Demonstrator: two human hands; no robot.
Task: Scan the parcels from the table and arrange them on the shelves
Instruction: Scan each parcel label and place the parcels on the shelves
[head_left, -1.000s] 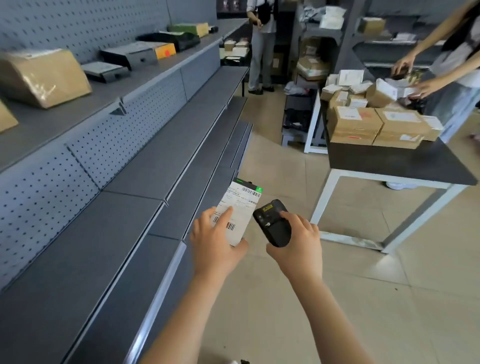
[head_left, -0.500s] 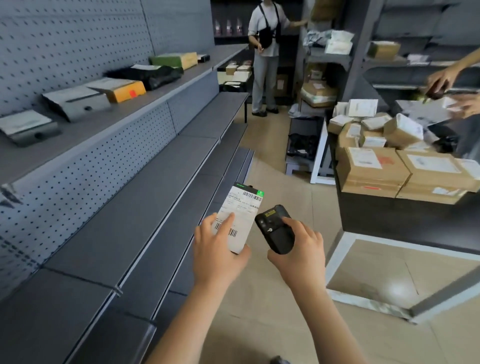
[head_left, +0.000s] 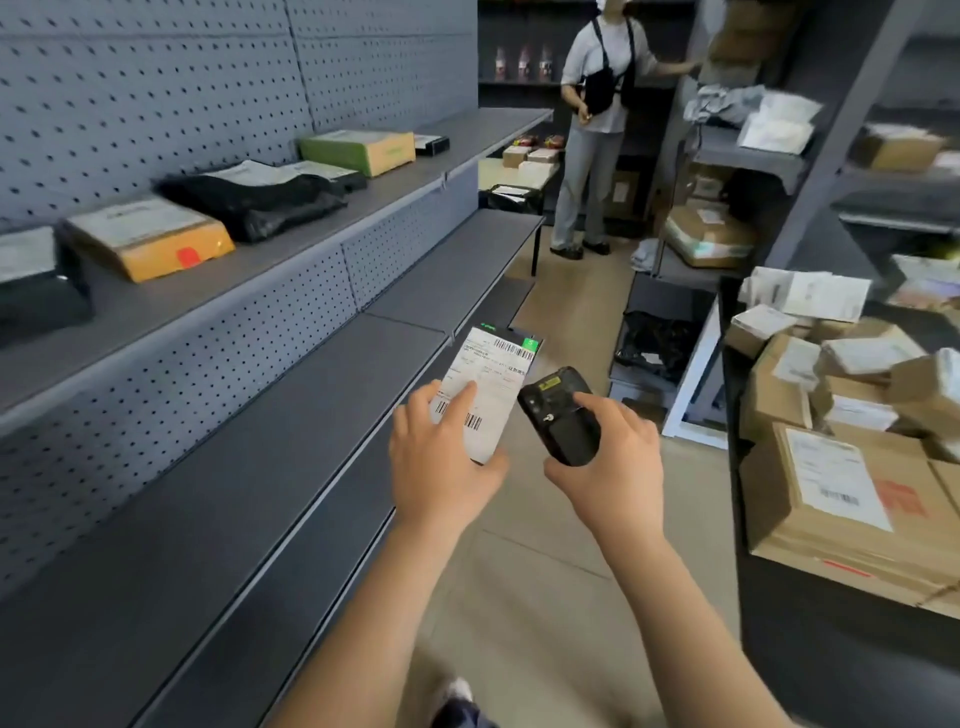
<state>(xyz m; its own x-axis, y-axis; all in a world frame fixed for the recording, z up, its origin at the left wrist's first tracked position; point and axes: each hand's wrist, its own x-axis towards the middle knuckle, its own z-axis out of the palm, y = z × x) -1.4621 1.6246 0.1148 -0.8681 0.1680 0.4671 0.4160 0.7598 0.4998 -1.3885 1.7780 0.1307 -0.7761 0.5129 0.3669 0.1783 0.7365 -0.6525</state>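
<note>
My left hand (head_left: 441, 457) grips a small flat parcel (head_left: 493, 384) with a white barcode label and a green top edge, thumb lying across the label. Right beside it, my right hand (head_left: 613, 467) holds a black handheld scanner (head_left: 561, 415), its top end tilted toward the parcel. Both are held above the floor, next to the grey shelves (head_left: 249, 467) on the left. The dark table (head_left: 831, 623) at the right carries several cardboard parcels (head_left: 841, 499).
The upper left shelf holds an orange-brown box (head_left: 150, 239), a black bag parcel (head_left: 260, 197) and a green box (head_left: 358, 148). A person (head_left: 597, 130) stands at the aisle's far end beside racks loaded with parcels (head_left: 711, 234). Tiled floor runs between shelves and table.
The view has swung further along the aisle and closer to the table. Both hands keep the same hold on parcel and scanner. The person at the right of the table has left the view.
</note>
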